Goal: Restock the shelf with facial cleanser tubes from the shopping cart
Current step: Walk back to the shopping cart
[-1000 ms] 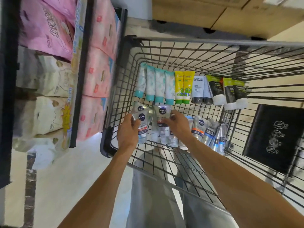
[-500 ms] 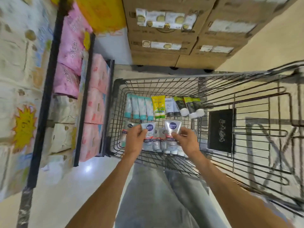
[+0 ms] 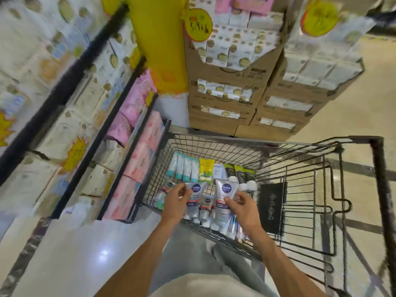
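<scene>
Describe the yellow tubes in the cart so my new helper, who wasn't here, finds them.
Look in the wire shopping cart, at the row along its far end. The yellow tubes lie between teal-capped white tubes and dark ones, the row's only yellow.

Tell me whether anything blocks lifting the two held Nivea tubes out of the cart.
Nothing visible does. The left hand and right hand each grip a Nivea tube above the open-topped cart.

Above a wire shopping cart (image 3: 214, 144), the left hand (image 3: 174, 203) and right hand (image 3: 244, 209) each hold a silver cleanser tube; more tubes (image 3: 186, 169) lie inside.
</scene>
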Demonstrator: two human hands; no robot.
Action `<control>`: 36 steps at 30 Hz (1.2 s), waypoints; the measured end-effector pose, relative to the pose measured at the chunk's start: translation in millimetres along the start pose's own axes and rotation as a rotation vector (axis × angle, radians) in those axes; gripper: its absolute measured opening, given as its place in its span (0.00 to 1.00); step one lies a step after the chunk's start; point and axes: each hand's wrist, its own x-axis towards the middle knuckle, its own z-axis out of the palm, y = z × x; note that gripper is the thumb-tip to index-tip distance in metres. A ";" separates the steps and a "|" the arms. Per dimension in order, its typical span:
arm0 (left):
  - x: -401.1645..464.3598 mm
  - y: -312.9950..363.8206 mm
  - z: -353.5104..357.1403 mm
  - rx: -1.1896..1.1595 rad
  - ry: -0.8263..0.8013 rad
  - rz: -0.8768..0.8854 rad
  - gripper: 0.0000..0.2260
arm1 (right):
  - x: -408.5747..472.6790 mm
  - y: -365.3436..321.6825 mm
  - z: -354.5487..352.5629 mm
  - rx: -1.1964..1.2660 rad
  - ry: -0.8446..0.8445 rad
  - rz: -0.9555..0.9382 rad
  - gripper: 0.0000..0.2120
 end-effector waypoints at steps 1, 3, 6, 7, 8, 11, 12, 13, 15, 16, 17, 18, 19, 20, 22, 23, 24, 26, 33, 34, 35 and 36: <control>-10.1 0.5 2.1 -0.005 0.049 0.006 0.05 | -1.1 -1.2 -4.9 -0.026 -0.030 -0.028 0.11; -34.2 2.3 4.0 -0.033 0.127 -0.004 0.02 | -5.9 -4.9 -12.5 -0.076 -0.098 -0.078 0.10; -73.4 1.4 1.6 -0.089 0.228 -0.013 0.02 | -15.2 -12.9 -17.5 -0.094 -0.223 -0.136 0.12; -86.7 -1.2 0.6 -0.121 0.259 -0.031 0.03 | -18.3 -16.0 -17.1 -0.096 -0.269 -0.142 0.14; -99.5 -6.7 -0.9 -0.160 0.292 -0.071 0.05 | -21.4 -19.5 -15.8 -0.105 -0.319 -0.148 0.15; -139.9 -16.0 -4.3 -0.267 0.437 -0.136 0.10 | -37.8 -30.2 -4.7 -0.156 -0.438 -0.185 0.14; -154.6 -17.1 -5.7 -0.318 0.487 -0.159 0.07 | -44.4 -34.2 1.1 -0.171 -0.473 -0.220 0.14; -169.1 -18.1 -7.6 -0.344 0.520 -0.162 0.05 | -51.9 -38.5 7.6 -0.163 -0.505 -0.249 0.12; -196.7 -28.5 -10.0 -0.356 0.604 -0.184 0.08 | -69.0 -45.9 22.7 -0.180 -0.588 -0.290 0.10; -210.4 -36.8 -11.5 -0.381 0.647 -0.195 0.05 | -76.5 -46.2 31.8 -0.212 -0.629 -0.311 0.09; -225.6 -46.1 -13.2 -0.409 0.682 -0.202 0.04 | -85.5 -45.7 41.9 -0.232 -0.664 -0.326 0.09; -240.3 -58.3 -14.9 -0.432 0.712 -0.215 0.05 | -95.7 -44.9 51.6 -0.257 -0.697 -0.348 0.09; -257.0 -66.0 -16.6 -0.450 0.751 -0.229 0.05 | -105.4 -42.1 62.1 -0.260 -0.732 -0.362 0.10; -274.5 -71.9 -19.1 -0.473 0.805 -0.243 0.04 | -116.9 -40.0 73.2 -0.271 -0.766 -0.370 0.10; -312.8 -80.8 -22.6 -0.508 0.924 -0.255 0.04 | -143.9 -35.0 94.7 -0.302 -0.832 -0.402 0.11; -333.1 -87.2 -24.0 -0.517 0.972 -0.263 0.05 | -158.3 -30.7 106.2 -0.330 -0.873 -0.428 0.11; -354.2 -94.9 -25.3 -0.528 1.016 -0.269 0.06 | -175.2 -27.6 116.2 -0.365 -0.921 -0.442 0.11; -395.3 -112.9 -25.5 -0.539 1.100 -0.289 0.07 | -208.1 -15.7 135.0 -0.414 -1.009 -0.476 0.08; -555.5 -172.9 -12.4 -0.612 1.423 -0.393 0.03 | -358.9 43.0 188.3 -0.524 -1.239 -0.544 0.10; -579.2 -181.5 -9.3 -0.618 1.471 -0.411 0.02 | -381.5 53.6 194.2 -0.548 -1.274 -0.561 0.10; -603.2 -190.3 -5.8 -0.624 1.515 -0.429 0.02 | -404.5 64.1 199.5 -0.562 -1.308 -0.573 0.11; -626.8 -198.6 -2.4 -0.630 1.555 -0.434 0.02 | -427.6 73.8 204.3 -0.578 -1.343 -0.586 0.11</control>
